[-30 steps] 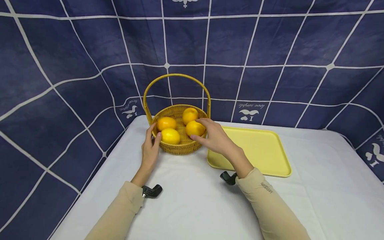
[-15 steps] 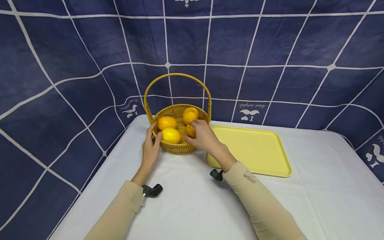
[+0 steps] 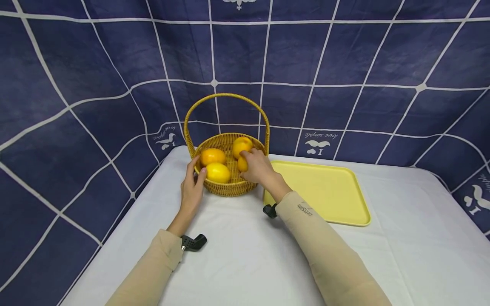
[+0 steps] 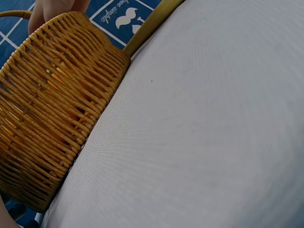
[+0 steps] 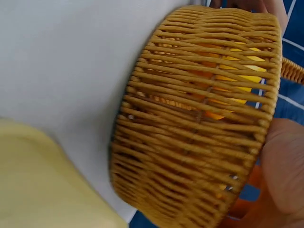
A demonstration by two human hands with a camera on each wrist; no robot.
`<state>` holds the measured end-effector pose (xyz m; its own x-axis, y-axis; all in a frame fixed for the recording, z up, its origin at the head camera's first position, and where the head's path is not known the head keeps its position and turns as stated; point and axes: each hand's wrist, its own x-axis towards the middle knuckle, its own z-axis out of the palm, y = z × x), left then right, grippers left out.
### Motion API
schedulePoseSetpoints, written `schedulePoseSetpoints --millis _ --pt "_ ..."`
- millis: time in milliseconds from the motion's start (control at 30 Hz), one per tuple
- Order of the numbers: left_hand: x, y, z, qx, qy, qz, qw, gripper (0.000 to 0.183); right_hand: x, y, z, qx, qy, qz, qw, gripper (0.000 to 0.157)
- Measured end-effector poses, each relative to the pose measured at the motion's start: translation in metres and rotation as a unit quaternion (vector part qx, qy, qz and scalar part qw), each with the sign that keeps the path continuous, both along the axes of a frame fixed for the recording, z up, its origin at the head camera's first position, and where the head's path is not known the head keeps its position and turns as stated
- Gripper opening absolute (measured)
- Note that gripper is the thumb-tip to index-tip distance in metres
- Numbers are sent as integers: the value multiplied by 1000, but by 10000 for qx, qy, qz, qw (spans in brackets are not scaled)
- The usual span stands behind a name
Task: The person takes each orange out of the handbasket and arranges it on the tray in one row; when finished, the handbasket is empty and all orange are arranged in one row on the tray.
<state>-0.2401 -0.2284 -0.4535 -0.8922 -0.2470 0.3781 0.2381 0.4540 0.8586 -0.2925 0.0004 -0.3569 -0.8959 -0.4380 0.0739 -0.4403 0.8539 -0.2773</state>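
Note:
A woven basket [image 3: 232, 190] with a tall arched handle [image 3: 226, 95] stands at the back of the table. Inside on the left lie an orange [image 3: 212, 157] and, in front of it, a yellow lemon [image 3: 218, 173]. A second orange [image 3: 241, 146] sits at the back right. My left hand [image 3: 191, 192] holds the basket's left rim, thumb beside the lemon. Reaching over the right rim, my right hand [image 3: 260, 169] grips another orange [image 3: 242, 164], mostly hidden by the fingers. In the right wrist view the basket wall [image 5: 190, 118] hides most of the fruit.
A yellow rectangular tray [image 3: 325, 193] lies right of the basket, partly behind the right forearm. White cloth [image 3: 237, 255] covers the table. A dark blue checked curtain [image 3: 291, 55] rises behind and at the left. Each wrist wears a black device [image 3: 194, 242].
My right hand has moved left and in over the right rim, its fingers closing around the front right orange and covering most of it. The left hand and basket have stayed put.

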Motion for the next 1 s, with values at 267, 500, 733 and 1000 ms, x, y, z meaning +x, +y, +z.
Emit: schedulePoseSetpoints --millis 267,500,733,1000 --pt "-2 2 1 -14 -25 -26 10000 52 -3 -5 3 253 -346 -111 9990 77" --pt "0 2 0 47 76 -25 10000 51 -3 -2 0 -123 -135 95 9998 72" --pt "1 3 0 20 74 30 10000 51 4 5 -4 -1080 124 171 9939 71" --pt "1 3 -1 30 23 17 10000 51 18 15 7 -1912 358 233 9806 71"
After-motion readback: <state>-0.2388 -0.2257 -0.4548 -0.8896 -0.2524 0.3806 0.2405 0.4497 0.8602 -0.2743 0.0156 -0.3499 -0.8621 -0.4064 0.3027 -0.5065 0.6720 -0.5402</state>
